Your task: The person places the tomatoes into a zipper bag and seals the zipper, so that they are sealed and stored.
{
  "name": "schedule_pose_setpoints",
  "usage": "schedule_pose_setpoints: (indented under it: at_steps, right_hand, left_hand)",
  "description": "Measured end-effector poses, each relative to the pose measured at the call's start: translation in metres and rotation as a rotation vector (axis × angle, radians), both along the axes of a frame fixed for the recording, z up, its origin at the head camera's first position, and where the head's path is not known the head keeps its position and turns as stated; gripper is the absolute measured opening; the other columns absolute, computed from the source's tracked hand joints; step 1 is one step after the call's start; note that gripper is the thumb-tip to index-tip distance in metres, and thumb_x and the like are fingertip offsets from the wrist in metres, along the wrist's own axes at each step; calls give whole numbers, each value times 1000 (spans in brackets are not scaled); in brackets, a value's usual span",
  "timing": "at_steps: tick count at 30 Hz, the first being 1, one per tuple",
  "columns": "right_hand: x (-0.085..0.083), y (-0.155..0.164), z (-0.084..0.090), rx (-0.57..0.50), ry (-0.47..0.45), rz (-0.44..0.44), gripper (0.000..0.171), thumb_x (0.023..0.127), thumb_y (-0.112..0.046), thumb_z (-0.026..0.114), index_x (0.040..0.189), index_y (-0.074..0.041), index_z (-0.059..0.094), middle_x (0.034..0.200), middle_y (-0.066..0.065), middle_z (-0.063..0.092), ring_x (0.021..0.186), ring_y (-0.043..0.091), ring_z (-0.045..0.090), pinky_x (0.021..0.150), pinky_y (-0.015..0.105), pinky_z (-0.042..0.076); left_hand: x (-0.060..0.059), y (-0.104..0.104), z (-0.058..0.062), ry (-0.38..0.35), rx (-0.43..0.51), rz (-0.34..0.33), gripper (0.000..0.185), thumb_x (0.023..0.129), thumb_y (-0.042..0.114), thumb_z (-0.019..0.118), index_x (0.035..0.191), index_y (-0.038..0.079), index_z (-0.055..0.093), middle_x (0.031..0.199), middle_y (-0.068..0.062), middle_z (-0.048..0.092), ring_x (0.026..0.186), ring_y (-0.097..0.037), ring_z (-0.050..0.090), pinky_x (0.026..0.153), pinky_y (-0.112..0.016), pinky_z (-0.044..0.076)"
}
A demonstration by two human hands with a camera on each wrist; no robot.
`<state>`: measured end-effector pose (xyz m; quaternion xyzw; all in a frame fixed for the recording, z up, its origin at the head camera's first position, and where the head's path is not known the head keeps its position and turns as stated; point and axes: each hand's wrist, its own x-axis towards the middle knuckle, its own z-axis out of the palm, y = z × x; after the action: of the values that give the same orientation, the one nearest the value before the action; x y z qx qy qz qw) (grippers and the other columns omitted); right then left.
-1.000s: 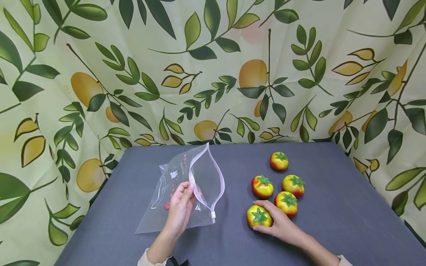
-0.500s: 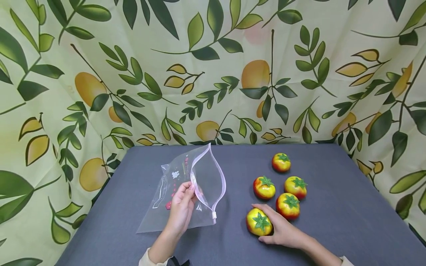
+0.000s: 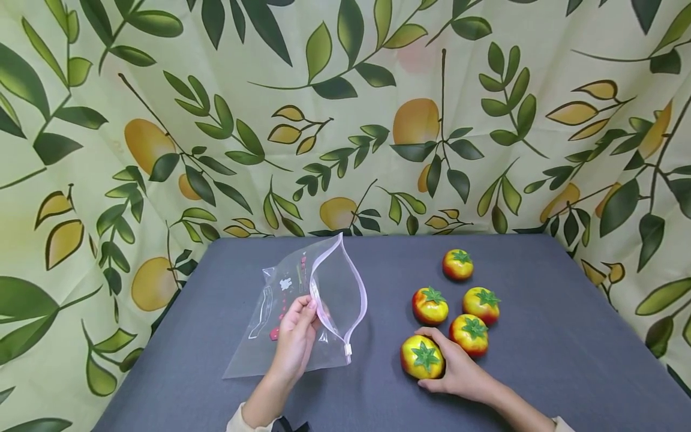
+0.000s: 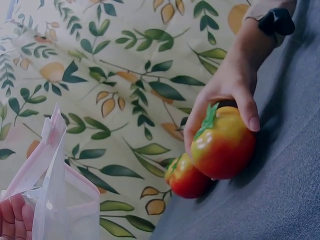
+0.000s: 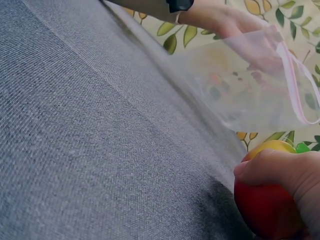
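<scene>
A clear zip bag (image 3: pixel 294 312) with a pink zipper rim lies on the grey table (image 3: pixel 216 384), its mouth gaping toward the right. My left hand (image 3: pixel 297 327) pinches the near lip of that mouth (image 4: pixel 47 150). Several toy tomatoes sit right of the bag. My right hand (image 3: pixel 450 363) grips the nearest tomato (image 3: pixel 422 357), fingers curled round it (image 4: pixel 222 142), just at the table surface (image 5: pixel 267 205). Three more tomatoes (image 3: pixel 430 305) (image 3: pixel 480 303) (image 3: pixel 468 333) cluster behind it, and another (image 3: pixel 457 264) stands farther back.
A leaf-and-fruit printed cloth (image 3: pixel 345 120) hangs behind and to both sides of the table. Bare grey cloth lies in front of the bag and right of the tomatoes (image 3: pixel 567 360).
My right hand has closed round the nearest tomato and shifted it slightly. The left hand and bag have stayed put.
</scene>
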<state>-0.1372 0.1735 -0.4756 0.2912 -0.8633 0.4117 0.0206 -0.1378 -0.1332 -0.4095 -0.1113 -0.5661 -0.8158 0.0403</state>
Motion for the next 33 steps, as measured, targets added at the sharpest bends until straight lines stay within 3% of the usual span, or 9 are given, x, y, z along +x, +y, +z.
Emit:
schedule_pose_setpoints:
  at_steps: [9,18,33]
  right_hand:
    - [-2,-7,1,-31,132,-5,74,65,-29,89,126,-8,55,117,6,66,99,1,59,89,10,46]
    - [-5,-13,5,-65,142,-22,76,63,-31,90,126,-4,56,119,9,67,105,0,59,96,3,39]
    - [-5,-13,22,-33,99,-16,76,66,-30,88,129,-4,55,123,10,65,107,-2,58,95,11,46]
  left_hand:
    - [-1,1,0,-16,-10,2,10,103,10,39,100,13,48,83,11,57,80,-1,56,80,-15,49]
    - [-1,0,0,-32,-13,14,9,102,10,40,100,13,48,83,11,56,80,-1,55,79,-14,49]
    - [0,3,-4,-10,-4,-11,11,102,8,39,100,13,49,83,12,57,80,0,56,80,-14,49]
